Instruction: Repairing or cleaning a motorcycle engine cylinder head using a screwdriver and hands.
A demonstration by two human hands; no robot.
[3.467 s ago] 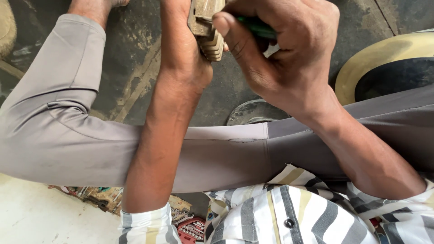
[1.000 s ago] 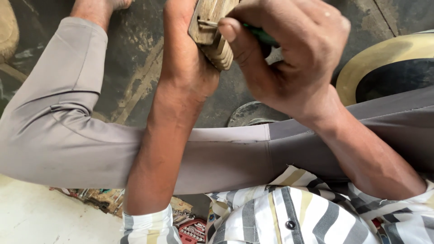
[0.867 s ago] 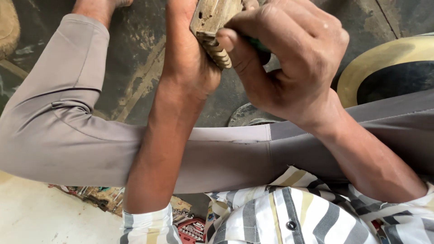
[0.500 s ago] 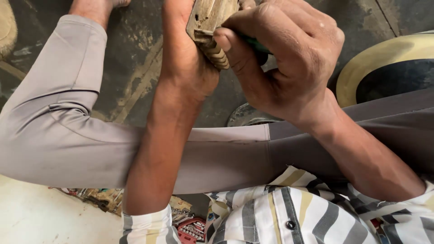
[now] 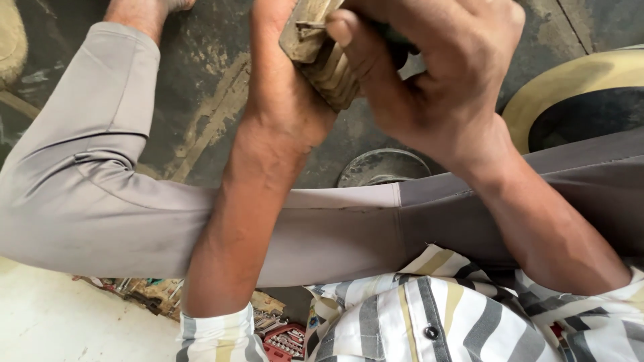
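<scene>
Up near the top edge of the view, the right hand (image 5: 429, 74) is clenched tight, thumb pressed flat on a grimy tan metal part (image 5: 322, 57) w/ ribbed fins along its lower side; a dark handle (image 5: 396, 50) shows just behind the thumb, inside the same fist, tool type can't tell. Left hand (image 5: 282, 87) backs the part from the other side, palm against it; its fingers run out of frame, so whether they're curled round it can't tell, though the part rests touching that palm. Both forearms come down toward the viewer, left crossing over the grey trouser leg (image 5: 100, 201) bent across the middle, right crossing a darker grey trouser leg (image 5: 583, 194). Striped cuffs & a striped button shirt (image 5: 402, 322) sit at the bottom. Below the hands, on the dark stained floor (image 5: 194, 100), a round metal disc (image 5: 382, 171) peeks out by the knee. Far right, a yellow-rimmed tyre-like ring (image 5: 570, 80). Bottom centre, under the leg, a red socket set tray (image 5: 288, 338) & some greasy bits beside it.
</scene>
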